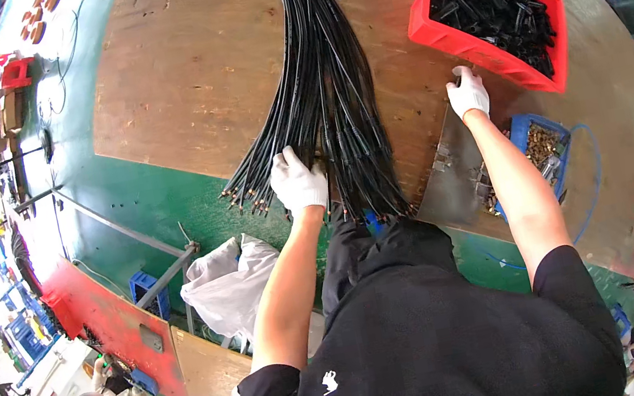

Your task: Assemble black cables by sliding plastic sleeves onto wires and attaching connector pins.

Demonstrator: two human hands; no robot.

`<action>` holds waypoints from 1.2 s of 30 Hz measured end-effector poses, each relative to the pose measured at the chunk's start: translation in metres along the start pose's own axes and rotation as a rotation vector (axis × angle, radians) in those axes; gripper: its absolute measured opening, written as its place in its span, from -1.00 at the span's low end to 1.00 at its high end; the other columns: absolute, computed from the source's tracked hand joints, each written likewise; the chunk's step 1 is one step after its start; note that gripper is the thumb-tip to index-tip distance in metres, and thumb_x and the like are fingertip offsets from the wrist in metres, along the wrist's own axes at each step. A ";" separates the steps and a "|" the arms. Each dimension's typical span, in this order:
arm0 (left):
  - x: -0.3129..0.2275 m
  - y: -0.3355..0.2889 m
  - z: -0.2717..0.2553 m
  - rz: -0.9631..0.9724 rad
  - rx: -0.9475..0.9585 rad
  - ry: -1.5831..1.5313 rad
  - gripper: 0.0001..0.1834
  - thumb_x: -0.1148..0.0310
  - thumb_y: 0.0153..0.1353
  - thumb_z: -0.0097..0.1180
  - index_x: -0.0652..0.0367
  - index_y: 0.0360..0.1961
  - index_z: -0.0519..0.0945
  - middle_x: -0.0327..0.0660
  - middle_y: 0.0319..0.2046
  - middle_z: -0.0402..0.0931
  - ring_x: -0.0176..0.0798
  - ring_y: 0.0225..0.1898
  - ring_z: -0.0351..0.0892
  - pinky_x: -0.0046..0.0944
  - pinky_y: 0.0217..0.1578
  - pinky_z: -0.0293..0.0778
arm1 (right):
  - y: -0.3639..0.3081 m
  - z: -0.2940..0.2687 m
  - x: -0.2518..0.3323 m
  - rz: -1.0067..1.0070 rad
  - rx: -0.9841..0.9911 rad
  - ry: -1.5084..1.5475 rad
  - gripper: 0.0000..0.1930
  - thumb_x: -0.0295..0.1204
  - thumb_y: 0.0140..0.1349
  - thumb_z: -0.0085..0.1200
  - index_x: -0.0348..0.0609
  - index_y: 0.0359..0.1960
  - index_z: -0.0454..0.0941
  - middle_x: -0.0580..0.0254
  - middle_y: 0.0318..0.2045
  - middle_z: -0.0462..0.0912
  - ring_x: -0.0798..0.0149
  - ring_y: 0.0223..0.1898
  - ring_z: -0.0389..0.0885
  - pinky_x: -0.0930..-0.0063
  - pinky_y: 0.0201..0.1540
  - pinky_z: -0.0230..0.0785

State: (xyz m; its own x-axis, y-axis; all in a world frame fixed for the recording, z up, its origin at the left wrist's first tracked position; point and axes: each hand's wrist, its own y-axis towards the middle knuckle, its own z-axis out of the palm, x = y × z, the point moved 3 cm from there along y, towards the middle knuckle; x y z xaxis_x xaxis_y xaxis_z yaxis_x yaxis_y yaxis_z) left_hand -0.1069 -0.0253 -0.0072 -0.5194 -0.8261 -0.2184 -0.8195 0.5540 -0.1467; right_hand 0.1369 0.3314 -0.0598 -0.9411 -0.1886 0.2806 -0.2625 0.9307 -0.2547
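A long bundle of black cables (324, 69) runs down the wooden table toward me. It splits into two fanned groups, and the left group ends in bare copper-coloured tips. My left hand (299, 180), in a white glove, is closed around cable near the ends of the left group; how many strands it grips is hidden. My right hand (468, 93), also white-gloved, is beside the near side of a red bin (452, 47). Its fingers are curled together, and what they hold, if anything, is too small to make out. Black plastic pieces (491, 6) fill the bin.
Right of my right forearm, a blue tray (521, 130) holds small brass-coloured metal parts (543, 145). A metal plate (452, 195) lies by the table's near edge. A pale cloth bag (232, 285) hangs left of me by a metal frame (169, 275). Another person (114, 395) is far lower left.
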 end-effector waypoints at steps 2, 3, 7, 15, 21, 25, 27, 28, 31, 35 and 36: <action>-0.002 0.001 0.004 0.042 -0.104 0.050 -0.21 0.25 0.04 0.45 0.28 0.29 0.42 0.14 0.21 0.48 0.23 0.22 0.49 0.14 0.22 0.41 | 0.003 0.003 -0.002 -0.021 -0.014 0.032 -0.57 -0.26 0.20 0.21 0.11 0.14 0.55 -0.17 0.04 0.64 -0.21 0.10 0.65 -0.03 0.15 0.54; -0.004 0.002 0.007 0.048 -0.107 0.056 -0.21 0.25 0.04 0.45 0.28 0.29 0.42 0.14 0.21 0.48 0.23 0.22 0.49 0.14 0.22 0.41 | 0.003 0.001 -0.005 -0.037 -0.051 0.084 -0.58 -0.28 0.20 0.21 0.11 0.13 0.55 -0.13 0.03 0.65 -0.19 0.09 0.66 -0.03 0.14 0.54; -0.005 0.009 0.007 -0.046 -0.055 0.042 -0.20 0.26 -0.01 0.48 0.30 0.26 0.44 0.13 0.14 0.53 0.20 0.19 0.54 0.06 0.21 0.48 | -0.025 -0.007 -0.003 -0.123 -0.191 0.252 -0.62 -0.33 0.24 0.23 0.09 0.11 0.56 0.00 0.04 0.67 -0.14 0.08 0.66 0.00 0.14 0.53; -0.009 0.013 0.012 0.057 -0.145 0.201 -0.41 0.29 -0.07 0.38 0.24 0.02 0.51 0.10 -0.09 0.56 0.15 -0.01 0.62 0.03 0.01 0.56 | -0.118 -0.021 -0.019 -0.166 -0.166 0.548 -0.65 -0.45 0.24 0.29 -0.10 0.07 0.61 0.05 0.00 0.69 0.00 0.10 0.66 0.17 0.23 0.46; -0.014 0.019 0.008 -0.109 0.008 0.032 -0.30 0.32 -0.03 0.39 0.28 0.17 0.44 0.12 -0.01 0.56 0.18 0.07 0.58 0.04 0.12 0.53 | -0.162 -0.018 -0.047 -0.209 -0.136 0.564 -0.63 -0.54 0.20 0.29 -0.14 0.06 0.61 0.10 0.00 0.69 0.06 0.08 0.67 0.23 0.23 0.47; -0.011 0.016 0.007 -0.109 -0.039 0.012 -0.21 0.27 -0.03 0.42 0.30 0.23 0.39 0.13 -0.01 0.54 0.20 0.10 0.56 0.06 0.15 0.52 | -0.186 -0.026 -0.059 -0.169 -0.121 0.522 -0.63 -0.57 0.21 0.28 -0.16 0.08 0.59 0.11 0.02 0.68 0.09 0.10 0.65 0.29 0.25 0.45; -0.005 0.020 0.008 -0.141 0.082 -0.027 -0.09 0.22 -0.06 0.43 0.31 0.33 0.33 0.13 0.06 0.49 0.20 0.17 0.51 0.04 0.25 0.44 | -0.196 -0.028 -0.064 -0.121 -0.133 0.546 -0.62 -0.58 0.21 0.27 -0.17 0.08 0.59 0.11 0.02 0.67 0.11 0.10 0.64 0.30 0.25 0.44; 0.000 0.019 0.009 -0.130 0.087 -0.038 -0.09 0.22 -0.06 0.43 0.31 0.33 0.33 0.13 0.06 0.49 0.20 0.17 0.51 0.04 0.25 0.44 | -0.201 -0.027 -0.065 -0.079 -0.136 0.578 -0.62 -0.59 0.21 0.27 -0.18 0.09 0.58 0.12 0.03 0.67 0.14 0.10 0.64 0.32 0.26 0.43; 0.015 0.015 0.010 0.125 -0.075 0.054 0.04 0.09 -0.07 0.45 0.34 0.40 0.28 0.07 0.23 0.33 0.12 0.30 0.36 0.03 0.32 0.30 | -0.224 -0.020 -0.056 -0.043 -0.189 0.587 -0.61 -0.62 0.21 0.27 -0.20 0.09 0.58 0.15 0.03 0.67 0.20 0.10 0.63 0.34 0.27 0.41; 0.006 0.030 -0.003 0.058 0.042 0.081 -0.05 0.11 -0.05 0.45 0.40 0.30 0.34 0.01 0.09 0.44 0.04 0.12 0.48 0.00 0.13 0.42 | -0.264 0.006 -0.049 0.086 -0.180 0.647 -0.60 -0.63 0.22 0.27 -0.18 0.11 0.57 0.19 0.01 0.67 0.23 0.09 0.62 0.36 0.26 0.41; 0.005 0.036 -0.001 0.065 0.052 0.065 -0.05 0.11 -0.05 0.45 0.40 0.30 0.34 0.01 0.09 0.44 0.04 0.12 0.48 0.00 0.13 0.42 | -0.275 0.011 -0.042 0.105 -0.188 0.656 -0.61 -0.63 0.23 0.27 -0.17 0.11 0.57 0.20 0.01 0.67 0.25 0.08 0.62 0.36 0.25 0.42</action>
State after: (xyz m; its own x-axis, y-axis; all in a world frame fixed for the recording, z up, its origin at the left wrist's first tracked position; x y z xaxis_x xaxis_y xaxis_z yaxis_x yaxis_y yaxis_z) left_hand -0.1387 -0.0095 -0.0130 -0.5875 -0.7920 -0.1661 -0.7705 0.6102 -0.1845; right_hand 0.2459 0.0799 -0.0114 -0.6208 0.0791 0.7800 -0.0796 0.9834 -0.1631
